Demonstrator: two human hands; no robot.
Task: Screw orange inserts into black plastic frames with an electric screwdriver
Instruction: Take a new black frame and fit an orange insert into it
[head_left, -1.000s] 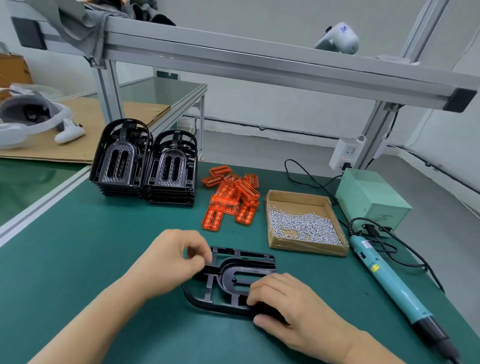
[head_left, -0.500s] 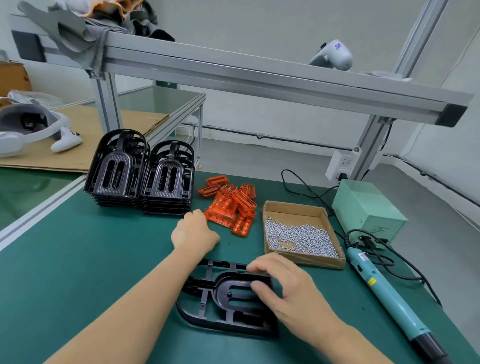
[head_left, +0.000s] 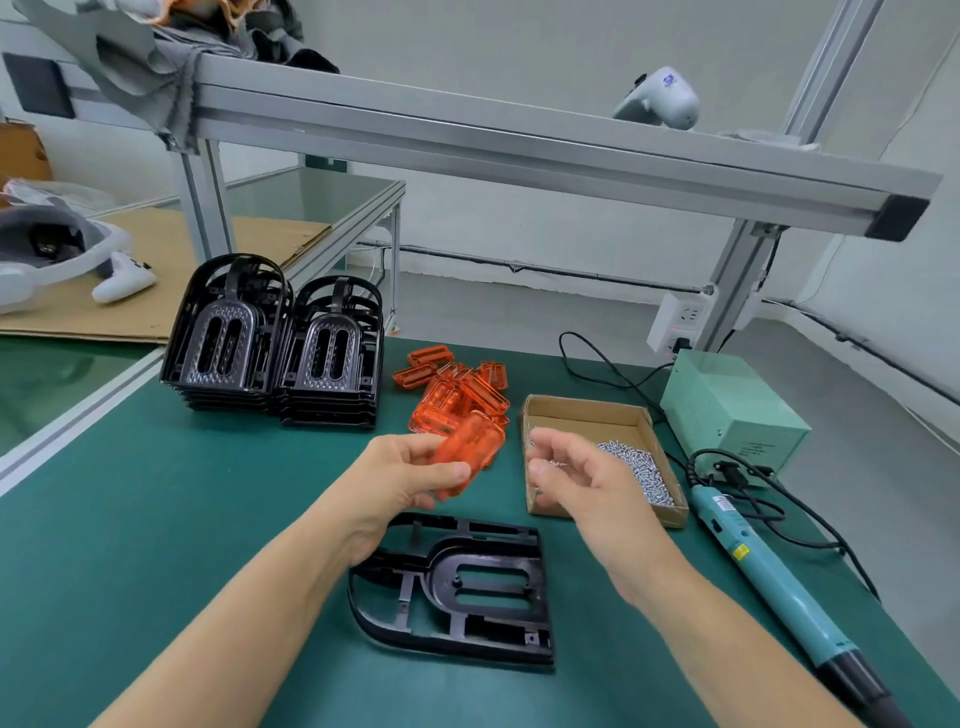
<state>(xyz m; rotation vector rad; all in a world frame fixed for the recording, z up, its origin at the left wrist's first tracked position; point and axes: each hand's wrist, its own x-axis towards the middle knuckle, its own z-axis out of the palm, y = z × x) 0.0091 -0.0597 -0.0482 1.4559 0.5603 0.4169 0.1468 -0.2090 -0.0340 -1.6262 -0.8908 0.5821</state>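
Orange insert pinched between the thumb and fingers of a worker's left hand, held in the air just above the far end of a black plastic frame lying flat on the green bench mat. The right hand, fingers curled inward, hovers over the near corner of a cardboard box of screws; a glint at the fingertips suggests screws pinched there, though that is too small to confirm. More orange inserts lie heaped just beyond the left hand, with stacks of frames farther to its left. An electric screwdriver rests untouched to the right of the right hand. The step in hand appears to be gathering parts; next, the insert must be seated squarely in the frame's central opening before any screw is driven.
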